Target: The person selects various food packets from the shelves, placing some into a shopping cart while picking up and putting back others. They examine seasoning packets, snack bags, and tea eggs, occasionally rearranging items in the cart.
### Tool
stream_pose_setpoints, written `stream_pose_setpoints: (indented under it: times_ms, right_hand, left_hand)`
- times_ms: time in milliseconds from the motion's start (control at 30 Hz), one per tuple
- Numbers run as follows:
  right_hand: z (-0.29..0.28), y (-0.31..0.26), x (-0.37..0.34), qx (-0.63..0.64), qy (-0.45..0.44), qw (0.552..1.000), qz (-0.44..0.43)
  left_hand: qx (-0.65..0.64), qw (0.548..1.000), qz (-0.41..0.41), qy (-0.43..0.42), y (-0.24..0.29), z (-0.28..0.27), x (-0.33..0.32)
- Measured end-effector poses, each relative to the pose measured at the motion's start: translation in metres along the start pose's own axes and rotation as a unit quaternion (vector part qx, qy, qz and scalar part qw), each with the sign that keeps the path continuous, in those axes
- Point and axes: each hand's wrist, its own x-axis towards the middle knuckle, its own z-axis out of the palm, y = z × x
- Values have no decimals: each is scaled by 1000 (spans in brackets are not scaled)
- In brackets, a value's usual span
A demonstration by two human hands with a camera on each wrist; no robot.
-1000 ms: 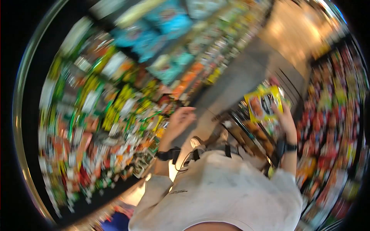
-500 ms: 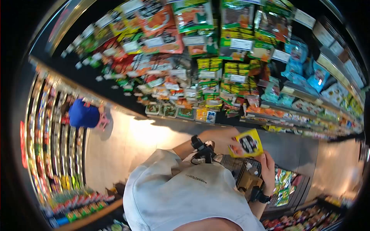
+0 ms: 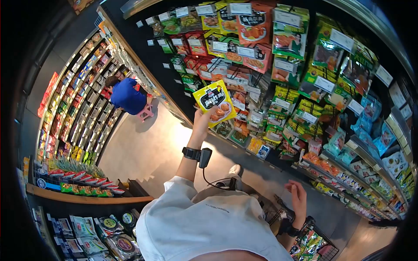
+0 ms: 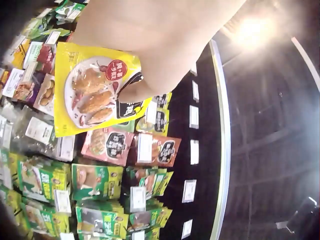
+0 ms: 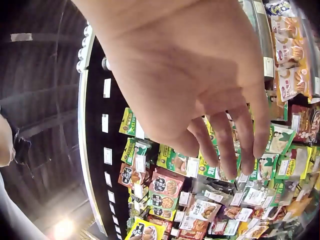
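A yellow food packet (image 3: 215, 102), printed with fried chicken pieces on a plate, is held out in front of the hanging shelf packets. My left hand (image 3: 201, 124) pinches its lower edge, and in the left wrist view the thumb lies over the front of the packet (image 4: 90, 95). On the other side of my body, my right hand (image 3: 297, 200) hangs in the air with loosely bent fingers and holds nothing. The right wrist view shows the palm (image 5: 185, 85) and relaxed fingers in front of the packet rows.
A shopping basket (image 3: 333, 250) with several packets sits low by my right side. The tall rack (image 3: 180, 102) of hanging packets and price tags runs along the aisle. A person in blue (image 3: 129, 96) sits on a pink stool (image 3: 145, 114) near shelves at the far left.
The yellow packet has passed from my right hand to my left, which has carried it leftward toward the rack. My right hand has let go. My view has turned left along the aisle.
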Motion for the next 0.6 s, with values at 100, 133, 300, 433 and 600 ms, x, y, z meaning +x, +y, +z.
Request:
stream_pose_setpoints:
  times_ms: [100, 133, 300, 433, 600]
  right_hand:
    - [13, -9, 14, -28, 9, 1000, 2]
    - [17, -12, 20, -41, 20, 999, 2]
    - [59, -18, 49, -45, 101, 994, 17]
    - [116, -25, 78, -12, 135, 990, 42]
    - [179, -43, 100, -7, 133, 989, 69]
  left_hand:
    - [-26, 999, -5, 47, 10, -28, 36]
    - [-47, 998, 6, 36, 19, -29, 46]
    - [-36, 997, 63, 40, 31, -46, 131]
    - [1, 998, 59, 21, 47, -60, 208]
    - [-3, 996, 77, -43, 52, -73, 281]
